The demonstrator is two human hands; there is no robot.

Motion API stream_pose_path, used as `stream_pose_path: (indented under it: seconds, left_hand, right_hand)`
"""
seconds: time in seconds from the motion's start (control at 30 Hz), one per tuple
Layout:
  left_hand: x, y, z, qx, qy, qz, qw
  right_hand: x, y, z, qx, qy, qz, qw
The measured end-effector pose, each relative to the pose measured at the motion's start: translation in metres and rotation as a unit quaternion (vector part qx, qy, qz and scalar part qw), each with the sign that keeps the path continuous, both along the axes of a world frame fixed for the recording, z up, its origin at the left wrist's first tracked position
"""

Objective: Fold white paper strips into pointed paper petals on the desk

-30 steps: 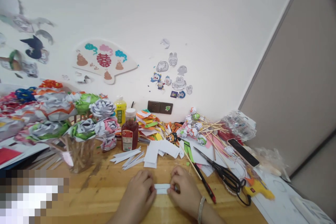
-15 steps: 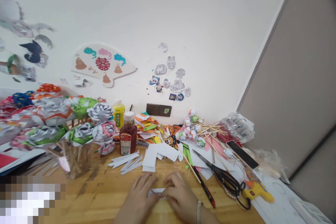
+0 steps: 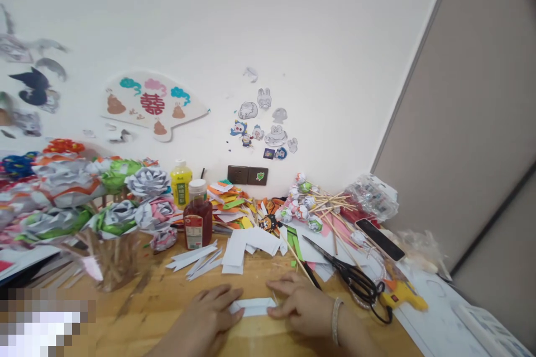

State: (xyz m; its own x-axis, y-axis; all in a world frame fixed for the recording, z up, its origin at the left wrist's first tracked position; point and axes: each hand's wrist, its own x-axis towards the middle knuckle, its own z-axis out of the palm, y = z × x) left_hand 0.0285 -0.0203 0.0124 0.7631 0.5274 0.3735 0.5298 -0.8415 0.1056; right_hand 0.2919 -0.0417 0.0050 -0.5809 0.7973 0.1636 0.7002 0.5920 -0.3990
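A small folded strip of white paper [image 3: 253,307] lies on the wooden table in front of me, its crease running lengthwise. My left hand [image 3: 211,312] grips the strip's left end between thumb and curled fingers. At the other end, my right hand [image 3: 299,304] has its thumb on the strip's corner, with the index finger stretched out above it. A bracelet circles the right wrist. Beyond the hands lie flat white paper pieces [image 3: 234,251] and narrow pointed paper strips [image 3: 205,261].
Paper flowers on sticks stand in a clear container [image 3: 113,262] at left. A red bottle [image 3: 198,217] and a yellow bottle [image 3: 180,184] are behind. To the right lie black scissors [image 3: 355,279], a phone [image 3: 381,240], a yellow glue gun [image 3: 404,297] and small paper flowers on sticks [image 3: 310,203].
My hands have spread apart, uncovering more of the folded paper between them. My right hand has shifted right, now covering part of the pen. The view has turned slightly right.
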Motion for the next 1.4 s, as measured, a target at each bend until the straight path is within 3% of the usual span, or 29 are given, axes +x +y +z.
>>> stream_pose_path:
  seconds: [0.13, 0.27, 0.47, 0.57, 0.73, 0.83, 0.93, 1.03, 1.4]
  left_hand:
    - [0.002, 0.002, -0.004, 0.018, -0.005, -0.001, 1.000]
    - [0.008, 0.002, -0.008, 0.052, -0.012, -0.017, 0.998]
    - [0.012, -0.005, -0.005, 0.055, -0.014, -0.038, 0.998]
    - [0.012, -0.008, -0.005, 0.002, -0.035, -0.027, 0.999]
    - [0.015, -0.006, -0.019, -0.131, -0.100, 0.063, 0.984]
    - [0.018, -0.002, -0.025, -0.176, -0.119, 0.060, 0.975]
    - [0.021, -0.001, -0.023, -0.236, -0.137, 0.056, 0.960]
    - [0.023, -0.003, -0.016, -0.303, -0.144, 0.098, 0.937]
    - [0.025, -0.009, -0.013, -0.372, -0.179, 0.088, 0.907]
  right_hand:
    - [0.004, 0.003, 0.002, -0.005, 0.024, -0.004, 1.000]
    - [-0.015, 0.001, 0.004, 0.005, 0.108, -0.031, 0.994]
    - [-0.050, -0.003, -0.013, 0.024, 0.126, -0.124, 0.984]
    - [-0.055, -0.003, -0.018, 0.022, 0.117, -0.139, 0.983]
    - [-0.058, -0.004, -0.018, 0.011, 0.140, -0.116, 0.983]
    - [-0.059, -0.005, -0.020, -0.001, 0.164, -0.104, 0.981]
    - [-0.060, -0.006, -0.021, -0.030, 0.187, -0.110, 0.976]
    - [-0.057, -0.006, -0.021, -0.069, 0.209, -0.140, 0.965]
    - [-0.056, -0.004, -0.027, -0.153, 0.319, -0.157, 0.922]
